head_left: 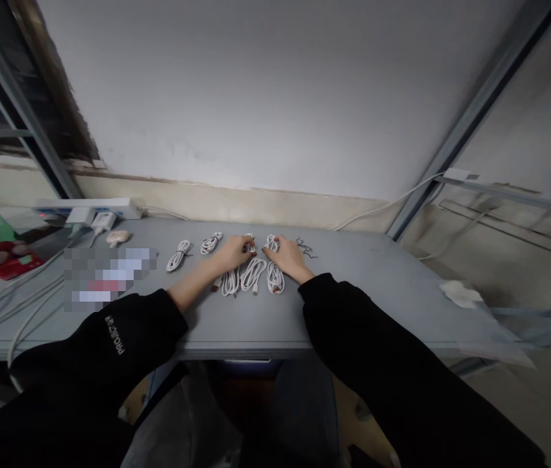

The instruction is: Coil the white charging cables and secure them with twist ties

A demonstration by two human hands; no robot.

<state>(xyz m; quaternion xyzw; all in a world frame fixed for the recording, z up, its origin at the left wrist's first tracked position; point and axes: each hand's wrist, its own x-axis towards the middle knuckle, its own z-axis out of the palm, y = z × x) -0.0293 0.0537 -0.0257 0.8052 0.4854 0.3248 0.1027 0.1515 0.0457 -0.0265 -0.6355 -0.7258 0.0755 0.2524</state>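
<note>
while left hand [237, 252] and right hand [289, 256] curl fingers over cables [270, 243], grip unclear, table's near edge [246, 345] lies open.

Seven white cables [253, 274], each coiled into a looped bundle, lie on the grey counter [353, 260]: two apart toward the left, five clustered near the middle, two of them partly covered.

Pale wall [266, 97] behind grey tabletop [353, 312]; along its bottom, cream strip [256, 207] with rough, stained upper edge. Grey metal posts [470, 123] stand tilted in view at left and right, joined with crossbars. At upper left, dark opening [36, 78] with broken, dirty border; cannot tell if window. Right side: stained wall, grey floor [548, 396] below. Light is dim, soft, brighter on middle wall.
</note>
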